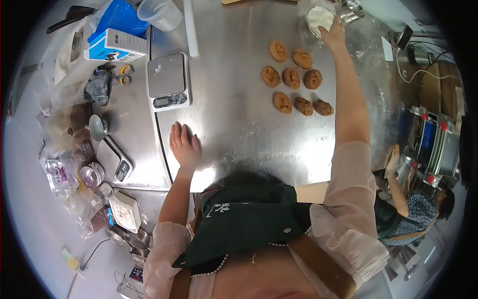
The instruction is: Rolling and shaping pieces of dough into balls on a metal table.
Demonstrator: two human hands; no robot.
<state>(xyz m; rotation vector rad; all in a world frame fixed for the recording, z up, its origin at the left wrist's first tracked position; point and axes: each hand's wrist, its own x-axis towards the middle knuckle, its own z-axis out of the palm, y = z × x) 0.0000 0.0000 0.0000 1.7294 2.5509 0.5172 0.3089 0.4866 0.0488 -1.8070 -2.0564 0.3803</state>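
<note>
Right at the far edge of the surface [234, 134], there's the round dish of white powder [317, 19], and my right hand [335, 37] is out at full stretch, at its right-hand rim! Thumb and forefinger stand apart there, the thumb over the near edge, but whether they're clamped on the rim I cannot tell. Just beside it, a shiny metal cup [354, 11] leans at a tilt, close to my fingertips. Nearer to me and to the left of my right forearm sit the brown dough pieces [291, 78], eight of them, two in the far row, three in the middle, three in the near one, their tops creased and uneven. Over on the other side, my left hand [184, 148] lies palm down on the bare metal, fingers slightly apart, holding nothing. Just beyond it, a kitchen scale [167, 77] with a bare platform; past that, a white rod [190, 27] and a clear plastic tub [160, 15]. Further left come a blue-and-white carton [117, 46], yellow-handled scissors [125, 79] beside a dark grey cloth [97, 89], and a second scale [114, 157], smaller, with a little round bowl [98, 127] next to it. And away to my right, a co-worker [416, 212] reaches an arm out near a machine with red knobs [439, 144].
</note>
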